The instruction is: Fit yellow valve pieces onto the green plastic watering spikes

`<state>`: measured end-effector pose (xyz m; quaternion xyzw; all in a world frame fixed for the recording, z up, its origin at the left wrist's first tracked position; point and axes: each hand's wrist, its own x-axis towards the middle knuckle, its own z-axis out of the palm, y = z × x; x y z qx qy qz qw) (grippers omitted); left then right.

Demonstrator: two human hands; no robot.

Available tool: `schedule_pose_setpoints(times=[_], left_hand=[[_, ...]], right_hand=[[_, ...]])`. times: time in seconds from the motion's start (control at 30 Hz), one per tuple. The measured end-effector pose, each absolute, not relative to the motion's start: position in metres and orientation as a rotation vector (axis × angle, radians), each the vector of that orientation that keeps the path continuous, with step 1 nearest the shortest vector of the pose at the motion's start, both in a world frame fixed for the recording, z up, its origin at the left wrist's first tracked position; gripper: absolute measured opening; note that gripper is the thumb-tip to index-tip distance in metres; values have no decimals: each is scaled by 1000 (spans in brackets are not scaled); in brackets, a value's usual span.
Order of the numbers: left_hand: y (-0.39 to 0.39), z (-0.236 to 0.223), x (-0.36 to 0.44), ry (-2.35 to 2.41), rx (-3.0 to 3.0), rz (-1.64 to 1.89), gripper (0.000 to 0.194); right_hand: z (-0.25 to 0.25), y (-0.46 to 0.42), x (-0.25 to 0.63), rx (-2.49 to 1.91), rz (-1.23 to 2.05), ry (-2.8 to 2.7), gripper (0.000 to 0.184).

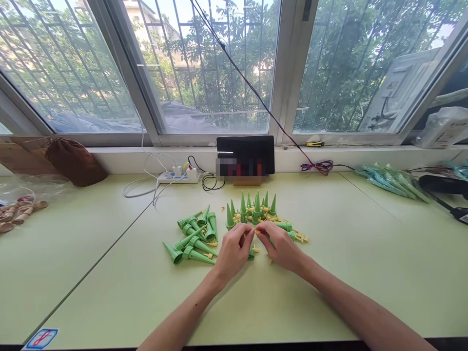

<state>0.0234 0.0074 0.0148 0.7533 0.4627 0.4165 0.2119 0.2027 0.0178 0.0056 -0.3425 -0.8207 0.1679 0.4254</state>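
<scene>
My left hand (pixel 236 246) and my right hand (pixel 281 246) meet over the table, fingertips almost touching. Both are closed in a pinch at a small yellow plastic valve piece (pixel 257 232), mostly covered by the fingers. Under them lies a green plastic watering spike (pixel 251 254) with a yellow valve in its side, partly hidden. Just behind, several green spikes (pixel 257 207) stand upright, points up, among loose yellow pieces. More green spikes (pixel 197 236) lie in a heap left of my left hand. Beside my right hand are lying spikes (pixel 284 226) and yellow pieces (pixel 302 238).
A dark-screened tablet (pixel 245 148) leans on a stand at the back of the table (pixel 109 292). Left of it is a power strip (pixel 179 176) with cables. Coiled wire (pixel 317 167) and plastic-wrapped items (pixel 393 181) lie at the right; a brown bag (pixel 75 162) and wooden pieces (pixel 22 213) at the left.
</scene>
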Motion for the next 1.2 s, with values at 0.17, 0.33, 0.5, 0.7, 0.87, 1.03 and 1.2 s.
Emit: schedule_pose_setpoints(times=[0.17,0.33,0.5,0.7,0.87,1.03,1.2], left_hand=[[7,16,24,1291,2080,1150,26],[7,16,24,1288,2084,1156,28],[7,17,24,1271,2069,1161,26],[7,18,24,1266,2064,1162,25],[7,16,24,1262,2062,1157,25],[6,16,23,1253,2061,1155,25],[6,16,23,1242,2061,1167,26]], right_hand=[[3,18,203,-843,411,-2052,13],[4,18,202,-837,397,-2041,16],[3,18,202,-833,398,-2040,17],[1,20,202,-840,426,-2034,17],[1,20,202,-845,437,-2030,14],[0,19,202,-836,433,-2032,12],[0,19,203,-835,431,-2037,13]])
